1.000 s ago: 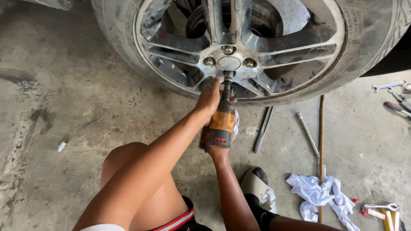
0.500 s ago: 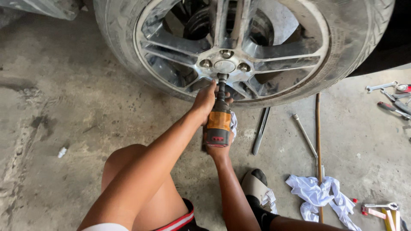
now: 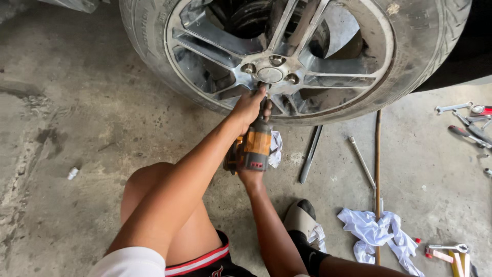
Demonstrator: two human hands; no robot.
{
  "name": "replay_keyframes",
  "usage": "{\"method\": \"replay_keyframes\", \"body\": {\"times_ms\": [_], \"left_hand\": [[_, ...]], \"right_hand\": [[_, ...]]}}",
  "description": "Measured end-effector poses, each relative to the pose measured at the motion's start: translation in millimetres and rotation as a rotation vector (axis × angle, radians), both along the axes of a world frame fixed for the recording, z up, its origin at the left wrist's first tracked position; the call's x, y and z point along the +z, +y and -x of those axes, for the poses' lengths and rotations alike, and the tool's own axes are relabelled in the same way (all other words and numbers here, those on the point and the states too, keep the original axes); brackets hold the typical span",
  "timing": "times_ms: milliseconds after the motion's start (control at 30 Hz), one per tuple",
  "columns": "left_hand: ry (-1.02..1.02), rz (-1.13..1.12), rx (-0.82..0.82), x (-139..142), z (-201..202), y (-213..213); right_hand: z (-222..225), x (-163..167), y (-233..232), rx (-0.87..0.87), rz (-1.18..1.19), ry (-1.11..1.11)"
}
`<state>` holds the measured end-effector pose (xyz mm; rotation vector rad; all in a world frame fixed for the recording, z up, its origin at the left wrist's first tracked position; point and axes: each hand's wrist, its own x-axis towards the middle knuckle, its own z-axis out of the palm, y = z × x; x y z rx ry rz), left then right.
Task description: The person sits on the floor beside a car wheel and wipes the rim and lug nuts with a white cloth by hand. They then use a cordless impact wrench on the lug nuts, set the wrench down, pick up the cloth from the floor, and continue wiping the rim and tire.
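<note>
The left hand [image 3: 249,105] is curled shut around the front end of an orange and grey impact wrench [image 3: 252,149], fingers wrapped near the black socket [image 3: 265,92] that points up at the lowest lug nut of a car wheel [image 3: 287,56]. The right hand [image 3: 250,177] sits just below, closed on the wrench's grip from underneath; most of its fingers are hidden behind the tool body, so only the wrist and heel of the palm show. Both hands are close together, one above the other along the tool. The wheel, a silver spoked alloy rim in a black tyre, stands directly ahead of the hands. Just to the right of the hands a white rag [image 3: 275,149] lies on the concrete floor [image 3: 77,118], then a dark metal bar [image 3: 310,154], a thinner steel rod [image 3: 362,161] and a long wooden stick [image 3: 377,169]. Further right and nearer the person lies a crumpled white cloth [image 3: 376,233]; wrenches [image 3: 453,107] lie well off to the right.
</note>
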<state>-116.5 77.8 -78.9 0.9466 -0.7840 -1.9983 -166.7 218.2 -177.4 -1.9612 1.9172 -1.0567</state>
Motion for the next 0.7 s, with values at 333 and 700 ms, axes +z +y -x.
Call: {"method": "replay_keyframes", "body": {"times_ms": [333, 700], "left_hand": [[0.134, 0.137, 0.023, 34, -23, 39], [0.202, -0.077, 0.032, 64, 13, -29]], "right_hand": [[-10, 37, 18, -0.127, -0.189, -0.09], [24, 11, 15, -0.109, 0.208, -0.352]]}}
